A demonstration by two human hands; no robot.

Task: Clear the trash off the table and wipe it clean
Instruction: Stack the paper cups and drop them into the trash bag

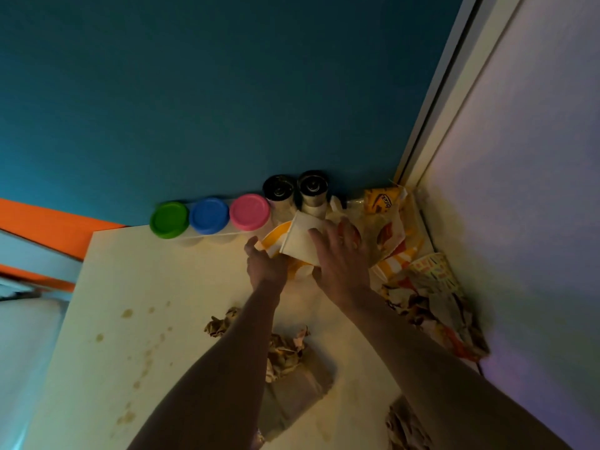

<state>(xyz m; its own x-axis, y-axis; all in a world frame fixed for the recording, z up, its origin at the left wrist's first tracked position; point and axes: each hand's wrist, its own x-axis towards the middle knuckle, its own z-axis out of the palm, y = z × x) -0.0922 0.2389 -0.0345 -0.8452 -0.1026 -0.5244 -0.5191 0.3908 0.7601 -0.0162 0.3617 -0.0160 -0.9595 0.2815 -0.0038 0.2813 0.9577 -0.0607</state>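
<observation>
The stained desk (136,287) carries wrappers (431,306) right of the right hand (341,258) and 3 tubs (210,216) beyond the left hand (264,264). Left hand grips a striped cup (276,238); right hand lies flat, fingers spread, on white paper (300,238).

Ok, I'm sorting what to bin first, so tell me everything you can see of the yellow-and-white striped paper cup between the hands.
The striped paper cup looks like thin paper, yellow and white, lying tilted on the table near the back wall. A white folded paper covers its right side. The left hand grips it from the left; the right hand lies flat over the paper. Its lower part is hidden.
</observation>
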